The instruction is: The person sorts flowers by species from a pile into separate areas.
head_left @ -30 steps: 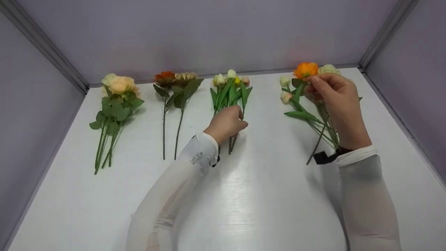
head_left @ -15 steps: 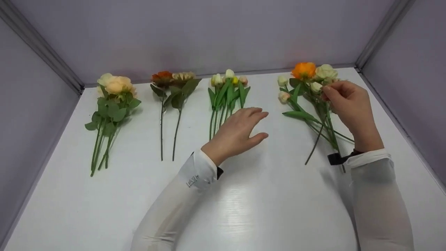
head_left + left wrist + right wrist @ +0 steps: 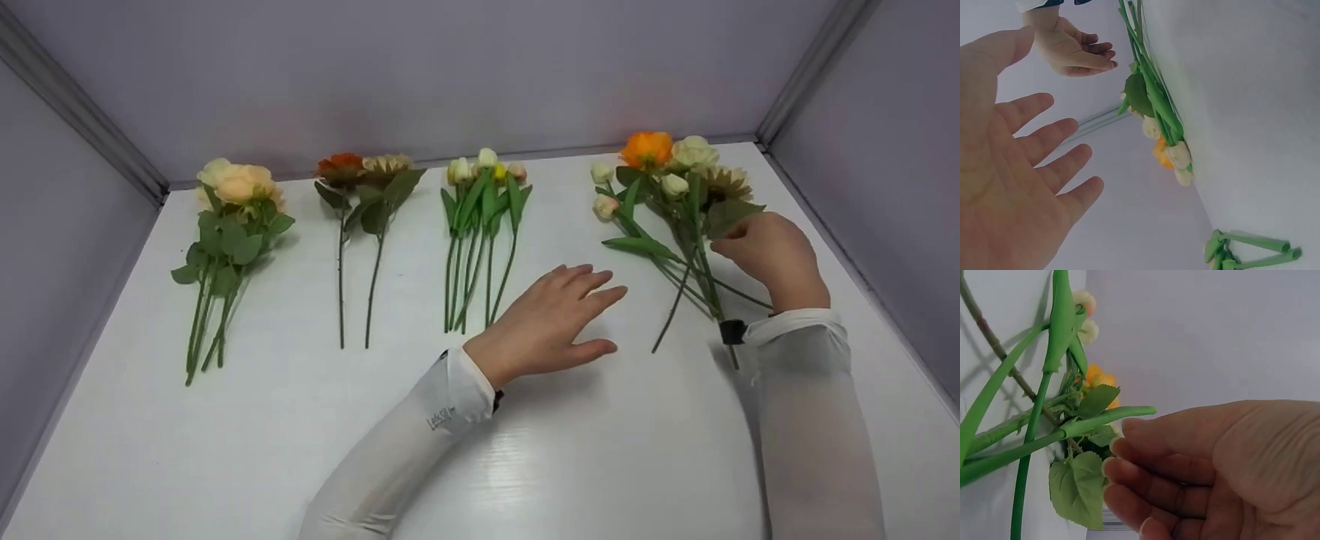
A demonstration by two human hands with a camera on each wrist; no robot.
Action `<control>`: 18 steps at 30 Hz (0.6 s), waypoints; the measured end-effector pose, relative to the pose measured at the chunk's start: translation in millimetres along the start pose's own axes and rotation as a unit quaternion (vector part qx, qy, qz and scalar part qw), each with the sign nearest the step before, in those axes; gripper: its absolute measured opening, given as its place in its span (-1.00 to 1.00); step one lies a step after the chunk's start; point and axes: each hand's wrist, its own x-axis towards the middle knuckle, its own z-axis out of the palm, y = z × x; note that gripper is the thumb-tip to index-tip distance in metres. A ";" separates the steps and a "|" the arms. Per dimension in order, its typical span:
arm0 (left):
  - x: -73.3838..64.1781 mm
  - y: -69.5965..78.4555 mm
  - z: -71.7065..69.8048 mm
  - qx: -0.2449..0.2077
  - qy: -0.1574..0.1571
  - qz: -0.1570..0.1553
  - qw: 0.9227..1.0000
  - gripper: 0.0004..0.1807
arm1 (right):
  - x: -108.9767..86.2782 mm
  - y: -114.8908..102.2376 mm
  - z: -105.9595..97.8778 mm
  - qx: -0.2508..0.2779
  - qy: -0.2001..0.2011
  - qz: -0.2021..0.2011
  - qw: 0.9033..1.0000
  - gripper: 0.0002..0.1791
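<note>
In the head view my left hand (image 3: 544,322) hovers with spread fingers over the table, below and right of the tulips (image 3: 480,202). It holds nothing; the left wrist view shows its bare palm (image 3: 1005,185). My right hand (image 3: 780,259) is beside the mixed bunch (image 3: 686,225) at the right, its fingers loosely bent. That bunch has an orange bloom (image 3: 646,150), a cream rose (image 3: 694,152), a brownish daisy-like flower (image 3: 726,184) and several pale tulips. In the right wrist view a green tulip leaf (image 3: 1112,415) ends close to the thumb tip, with nothing pinched.
On the left of the white table (image 3: 187,450) lies a bunch of peach and cream roses (image 3: 244,184). Two stems with a rust-red bloom (image 3: 340,166) and a beige bloom (image 3: 386,163) lie beside it. A grey panel (image 3: 450,75) rises behind the flowers.
My left hand has left the tulip stems, moving right and towards me as its fingers spread. My right hand has let go of a white tulip on the mixed bunch and drawn back lower right.
</note>
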 end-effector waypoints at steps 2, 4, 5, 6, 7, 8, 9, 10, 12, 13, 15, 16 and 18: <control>-0.5 1.9 4.6 -0.005 -0.015 0.001 1.000 -0.24 | 2.2 1.9 1.3 -0.007 -0.012 0.007 1.000 -0.62; -0.9 3.5 9.2 -0.015 -0.027 0.006 1.000 -0.24 | 4.0 2.9 2.5 -0.009 -0.019 0.010 1.000 -0.62; -0.9 4.2 11.4 -0.019 -0.032 0.009 0.999 -0.24 | 4.7 3.1 3.3 -0.011 -0.021 0.011 1.000 -0.63; -0.9 5.2 13.3 -0.024 -0.036 0.013 0.999 -0.24 | 5.4 3.2 4.4 -0.012 -0.023 0.012 1.000 -0.63; -0.7 5.9 15.1 -0.025 -0.039 0.018 0.999 -0.25 | 6.1 3.4 5.8 -0.013 -0.023 0.011 1.000 -0.63; -0.4 6.7 16.5 -0.027 -0.041 0.022 0.999 -0.25 | 6.7 4.2 6.9 -0.013 -0.024 0.008 1.000 -0.64; -0.1 7.5 17.6 -0.029 -0.044 0.026 0.998 -0.26 | 7.2 4.4 8.1 -0.012 -0.025 0.005 1.000 -0.65; 0.1 8.3 18.3 -0.031 -0.046 0.028 0.998 -0.26 | 7.6 4.8 9.4 -0.011 -0.026 0.003 1.000 -0.66; 0.5 9.3 19.2 -0.034 -0.052 0.031 0.998 -0.27 | 8.8 5.7 11.7 -0.011 -0.030 0.000 0.999 -0.66; 0.6 9.6 19.3 -0.035 -0.055 0.031 0.997 -0.27 | 9.4 6.1 12.7 -0.011 -0.032 -0.002 0.999 -0.67; 0.8 9.6 19.6 -0.038 -0.057 0.031 0.997 -0.28 | 10.3 6.3 14.1 -0.011 -0.035 0.000 0.999 -0.66; 0.8 9.4 19.6 -0.040 -0.058 0.031 0.997 -0.28 | 11.0 6.7 14.5 -0.010 -0.038 0.002 0.999 -0.66; 0.8 9.0 19.2 -0.043 -0.059 0.030 0.997 -0.29 | 11.8 7.8 14.9 -0.004 -0.042 0.006 0.999 -0.66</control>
